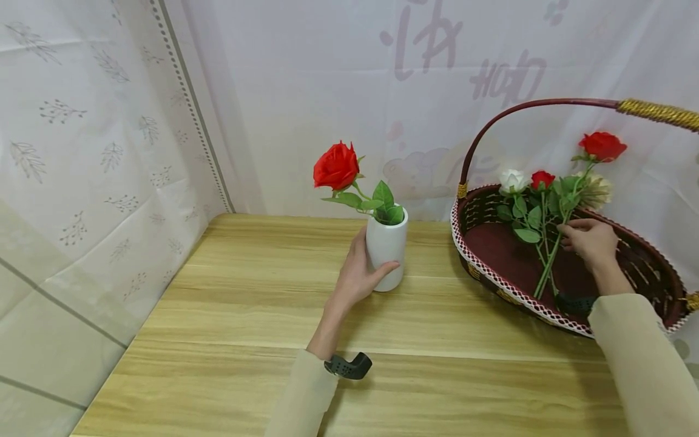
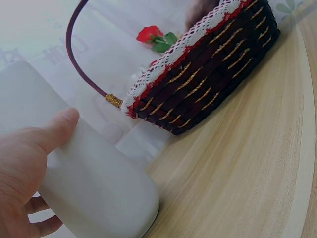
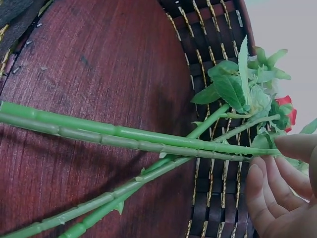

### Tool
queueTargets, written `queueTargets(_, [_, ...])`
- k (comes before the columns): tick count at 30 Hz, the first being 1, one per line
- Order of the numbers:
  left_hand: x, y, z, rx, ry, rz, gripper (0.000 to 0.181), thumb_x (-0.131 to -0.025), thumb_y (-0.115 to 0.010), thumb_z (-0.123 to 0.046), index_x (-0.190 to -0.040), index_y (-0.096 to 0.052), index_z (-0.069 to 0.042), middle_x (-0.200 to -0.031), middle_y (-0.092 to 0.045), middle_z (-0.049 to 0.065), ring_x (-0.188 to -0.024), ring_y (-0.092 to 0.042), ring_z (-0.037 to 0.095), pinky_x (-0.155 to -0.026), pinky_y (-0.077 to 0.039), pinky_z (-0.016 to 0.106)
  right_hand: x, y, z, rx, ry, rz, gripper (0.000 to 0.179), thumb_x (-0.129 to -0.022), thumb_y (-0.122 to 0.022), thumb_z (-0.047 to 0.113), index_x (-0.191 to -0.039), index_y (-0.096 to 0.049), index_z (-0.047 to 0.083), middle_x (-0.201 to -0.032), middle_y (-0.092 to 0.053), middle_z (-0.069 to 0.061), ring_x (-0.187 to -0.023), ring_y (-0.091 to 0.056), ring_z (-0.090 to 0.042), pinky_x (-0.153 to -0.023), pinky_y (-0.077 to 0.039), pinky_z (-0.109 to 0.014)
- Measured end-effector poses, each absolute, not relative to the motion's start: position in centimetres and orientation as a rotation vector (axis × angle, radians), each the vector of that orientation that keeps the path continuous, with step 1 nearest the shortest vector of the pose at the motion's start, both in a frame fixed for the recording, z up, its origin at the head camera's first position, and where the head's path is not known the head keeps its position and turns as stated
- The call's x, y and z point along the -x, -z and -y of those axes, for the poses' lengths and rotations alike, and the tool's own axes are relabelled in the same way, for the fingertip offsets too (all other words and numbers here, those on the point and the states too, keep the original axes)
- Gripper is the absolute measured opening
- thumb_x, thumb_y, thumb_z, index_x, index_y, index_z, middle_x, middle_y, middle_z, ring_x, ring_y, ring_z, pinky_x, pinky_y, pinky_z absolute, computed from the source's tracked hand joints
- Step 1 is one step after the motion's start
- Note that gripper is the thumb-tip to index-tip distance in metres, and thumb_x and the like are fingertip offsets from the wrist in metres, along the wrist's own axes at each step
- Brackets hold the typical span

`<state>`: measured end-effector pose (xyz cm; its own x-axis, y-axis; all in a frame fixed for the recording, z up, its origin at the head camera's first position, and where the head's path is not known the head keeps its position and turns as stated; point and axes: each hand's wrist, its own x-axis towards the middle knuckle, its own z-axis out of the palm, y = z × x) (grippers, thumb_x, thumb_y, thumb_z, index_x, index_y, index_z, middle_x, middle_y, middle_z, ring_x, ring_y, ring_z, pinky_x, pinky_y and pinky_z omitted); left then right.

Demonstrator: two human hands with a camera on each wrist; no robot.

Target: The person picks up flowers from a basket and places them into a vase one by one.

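Note:
A white cylindrical vase [image 1: 386, 258] stands on the table, holding one red rose [image 1: 335, 167] with green leaves. My left hand [image 1: 357, 270] grips it from the left side, thumb across its front. Over the basket [image 1: 494, 288], my right hand [image 1: 592, 246] pinches the stem of a tall red rose [image 1: 602, 147] between thumb and fingers. Next to it lean a white rose [image 1: 513, 181], a smaller red rose [image 1: 542, 179] and a pale yellow flower [image 1: 596, 191]. In the right wrist view, several green stems [image 3: 99, 130] cross above the basket's dark red floor.
The basket's tall handle [image 1: 508, 112] arches over the flowers, partly wrapped in gold cord. Wood-grain planks make up the tabletop [image 1: 235, 303]. Behind hangs a pale printed cloth [image 1: 295, 91]. Each wrist wears a dark band, the left one [image 1: 349, 366] showing clearly.

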<state>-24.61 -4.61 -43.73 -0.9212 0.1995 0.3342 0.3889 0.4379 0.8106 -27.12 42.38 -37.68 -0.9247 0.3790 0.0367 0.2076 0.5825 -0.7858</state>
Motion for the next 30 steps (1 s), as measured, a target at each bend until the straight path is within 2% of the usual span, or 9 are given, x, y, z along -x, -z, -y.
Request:
queueTargets(8, [24.62, 43.66, 4.52, 0.515, 1.477, 2.497, 0.100, -0.087, -0.080, -0.043, -0.159, -0.019, -0.011, -0.154, -0.037, 0.014, -0.134, -0.044, 0.028, -0.110, -0.038, 0.048, 27.09, 37.87, -42.31, 0.487, -1.226, 2.628, 0.052, -0.102, -0.056, 0.027, -0.132, -0.053, -0.016, -0.072, -0.061, 0.013, -0.056, -0.064, -0.002, -0.057, -0.056, -0.024])
queueTargets(14, [24.65, 43.71, 4.49, 0.511, 1.478, 2.497, 0.101, -0.087, -0.080, -0.044, -0.159, -0.018, -0.010, -0.154, -0.036, 0.014, -0.134, -0.044, 0.029, -0.110, -0.039, 0.049, 27.05, 38.12, -42.68, 0.471, -1.269, 2.601, 0.051, -0.102, -0.056, 0.025, -0.132, -0.052, -0.016, -0.068, -0.058, 0.018, -0.056, -0.065, -0.003, -0.056, -0.056, -0.024])
queueTargets(23, [24.65, 43.84, 4.57, 0.502, 1.485, 2.506, 0.101, -0.087, -0.079, -0.045, -0.160, -0.018, -0.012, -0.154, -0.036, 0.013, -0.134, -0.044, 0.027, -0.110, -0.039, 0.048, 27.06, 38.20, -42.80, 0.499, -1.351, 2.530, 0.037, -0.099, -0.060, 0.024, -0.121, -0.058, -0.005, -0.058, -0.059, 0.021, -0.055, -0.066, -0.005, -0.055, -0.056, -0.024])
queueTargets(30, [24.76, 43.85, 4.51, 0.512, 1.488, 2.495, 0.101, -0.087, -0.080, -0.044, -0.160, -0.018, -0.011, -0.154, -0.037, 0.014, -0.134, -0.044, 0.028, -0.110, -0.038, 0.048, 26.84, 37.76, -42.40, 0.478, -1.441, 2.447, 0.019, -0.099, -0.061, 0.021, -0.109, -0.060, 0.004, -0.061, -0.059, 0.021, -0.053, -0.065, -0.003, -0.052, -0.054, -0.020])
